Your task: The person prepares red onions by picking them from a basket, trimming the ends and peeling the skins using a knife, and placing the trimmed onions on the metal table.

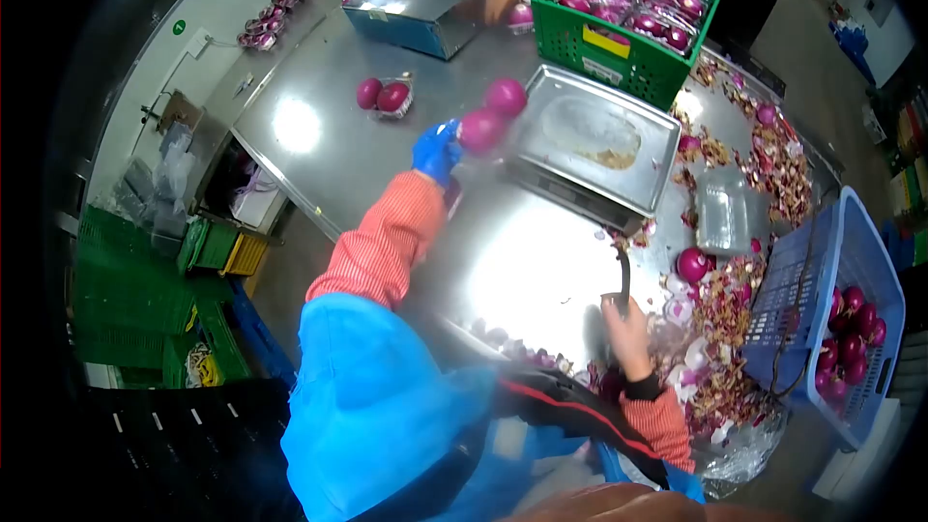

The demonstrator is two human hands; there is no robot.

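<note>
My left hand (437, 151), in a blue glove, is closed at the near side of a purple-red onion (481, 130). A second red onion (506, 97) is against it, just beyond; both are blurred, and I cannot tell if a tray lies under them. They are left of the metal scale (599, 140). My right hand (630, 336), bare, is wrapped round a dark, curved knife (623, 275) near the table's front edge. Its blade points away from me. Part of the grip is hidden by the fingers.
Two onions in a clear tray (393, 97) lie on the steel table (319, 68). Behind the scale stands a green crate (609, 63) of packed onions. Onion skins (715, 329) and a clear empty tray (725, 208) are to the right, beside a blue-purple basket (783, 300). Another person's hand (500, 0) is at the back.
</note>
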